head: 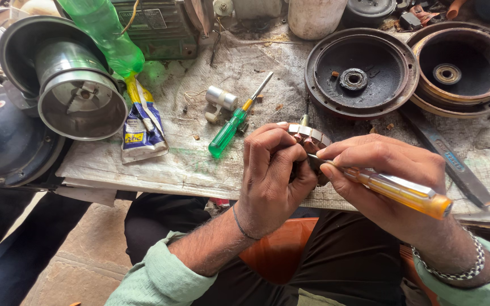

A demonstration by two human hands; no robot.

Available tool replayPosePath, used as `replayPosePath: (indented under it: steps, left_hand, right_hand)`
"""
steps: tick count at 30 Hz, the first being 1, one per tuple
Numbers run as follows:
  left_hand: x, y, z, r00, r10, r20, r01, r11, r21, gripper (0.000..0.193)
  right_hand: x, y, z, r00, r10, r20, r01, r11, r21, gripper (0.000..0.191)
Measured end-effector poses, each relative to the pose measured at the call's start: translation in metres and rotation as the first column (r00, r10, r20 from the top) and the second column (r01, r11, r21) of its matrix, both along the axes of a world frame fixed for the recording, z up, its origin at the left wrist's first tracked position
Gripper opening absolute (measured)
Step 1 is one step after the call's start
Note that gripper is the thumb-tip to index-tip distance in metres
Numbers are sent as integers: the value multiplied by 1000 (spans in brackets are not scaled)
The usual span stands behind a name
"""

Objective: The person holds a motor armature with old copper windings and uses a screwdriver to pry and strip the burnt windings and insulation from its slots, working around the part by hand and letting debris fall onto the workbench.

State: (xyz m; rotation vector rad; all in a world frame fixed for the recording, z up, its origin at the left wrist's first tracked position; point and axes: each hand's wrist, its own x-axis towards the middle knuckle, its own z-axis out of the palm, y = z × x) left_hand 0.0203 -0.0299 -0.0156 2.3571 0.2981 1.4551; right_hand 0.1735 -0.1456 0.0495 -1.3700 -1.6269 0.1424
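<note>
Cluttered with motor parts, our cloth-covered worktop (290, 73) lies under both hands. Our left hand (270, 175) has its fingers curled tight around a small segmented metal part (308, 135) at the worktop's near edge. Our right hand (384, 170) grips an amber-handled screwdriver (401, 191), tip against that part. Just beyond lies a green-handled screwdriver (228, 131); farther back, two round rusty end covers (364, 71); left, a glue tube (142, 133).

Bright, even daylight; soft shadows; sharp; slight edge distortion.
</note>
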Motion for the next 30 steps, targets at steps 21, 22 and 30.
replayPosePath:
  steps: [21,22,30]
  left_hand:
    - [-8,5,-6,988,-122,100,134,983,-128,22]
    - [-8,6,-6,982,-129,138,151,976,-160,21]
    - [-11,23,-5,949,-126,291,207,940,-270,22]
  right_hand:
    - [13,0,-11,995,39,-93,-42,999,-30,16]
    - [13,-1,-12,996,31,-88,-34,999,-26,16]
    - [10,-1,-15,994,13,-105,-16,999,-27,17]
